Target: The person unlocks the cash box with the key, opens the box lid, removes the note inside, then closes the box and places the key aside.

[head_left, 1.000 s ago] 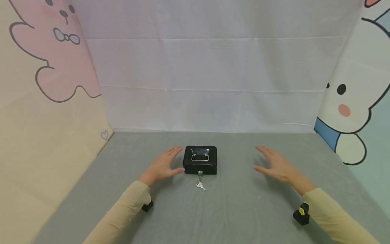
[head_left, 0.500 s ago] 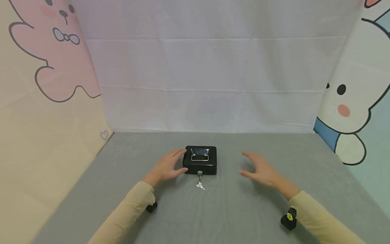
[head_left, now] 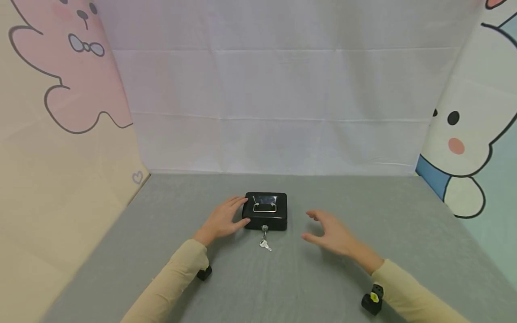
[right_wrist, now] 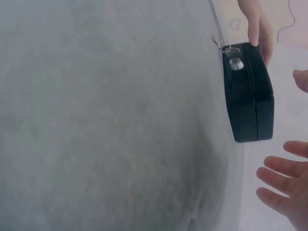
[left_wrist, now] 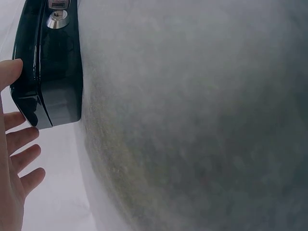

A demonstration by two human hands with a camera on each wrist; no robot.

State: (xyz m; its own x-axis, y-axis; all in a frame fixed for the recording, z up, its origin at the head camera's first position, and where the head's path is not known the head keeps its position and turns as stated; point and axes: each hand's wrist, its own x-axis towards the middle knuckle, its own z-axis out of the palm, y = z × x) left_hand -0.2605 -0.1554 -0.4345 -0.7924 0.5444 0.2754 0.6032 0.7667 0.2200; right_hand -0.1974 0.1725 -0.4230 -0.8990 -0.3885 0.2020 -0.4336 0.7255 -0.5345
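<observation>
A black metal cash box (head_left: 264,220) with a wire handle on its lid stands on the grey table. Its front lock (left_wrist: 57,19) has a ring with small silver keys (head_left: 265,245) hanging from it. My left hand (head_left: 222,220) is at the box's left end, its thumb and fingertips touching the lid's edge, the fingers fairly straight and spread. To the right of the box, my right hand (head_left: 333,234) hovers apart from it, thumb and fingers spread, holding nothing. The inside of the box is hidden under the lid.
Grey cloth covers the table (head_left: 299,282). Behind it hangs a white curtain (head_left: 278,89), and printed cloth walls stand at both sides. A black wrist camera (head_left: 372,299) sits below the right sleeve; another (head_left: 204,272) is at the left.
My left hand has moved slightly right, onto the box's left edge. My right hand has come left and nearer the box. The box and keys have not visibly moved.
</observation>
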